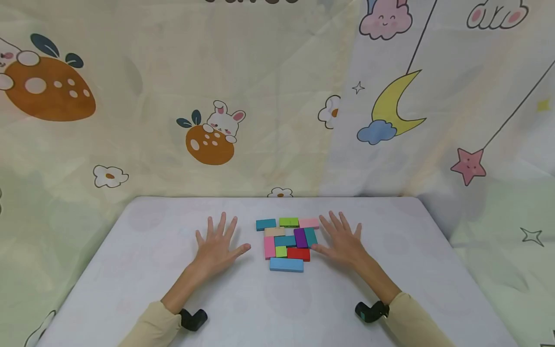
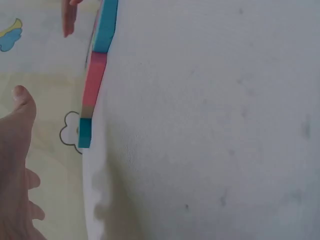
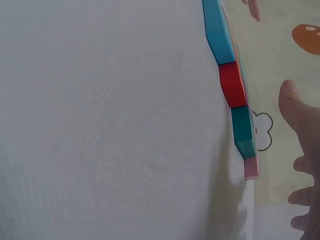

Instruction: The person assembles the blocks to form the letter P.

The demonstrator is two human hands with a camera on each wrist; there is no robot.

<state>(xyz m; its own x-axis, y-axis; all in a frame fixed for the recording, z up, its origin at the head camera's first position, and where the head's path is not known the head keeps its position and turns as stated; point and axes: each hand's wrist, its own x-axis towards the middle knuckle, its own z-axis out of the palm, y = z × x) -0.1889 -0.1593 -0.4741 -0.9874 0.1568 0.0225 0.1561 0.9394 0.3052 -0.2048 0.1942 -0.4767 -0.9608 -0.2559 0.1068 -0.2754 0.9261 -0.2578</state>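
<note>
Flat coloured blocks lie close together mid-table in the head view. At the back are a teal block, a lime green block and a pale pink block. Behind the front light blue block sit a red block, a small green block and a pink block. A purple block stands beside another teal block. My left hand, fingers spread, is left of them, apart. My right hand, also spread, is close on the right; its thumb appears raised above the table.
A white-covered table bears the blocks. Behind it hangs a printed cloth with cartoon figures. Black wrist devices sit at the left cuff and the right cuff.
</note>
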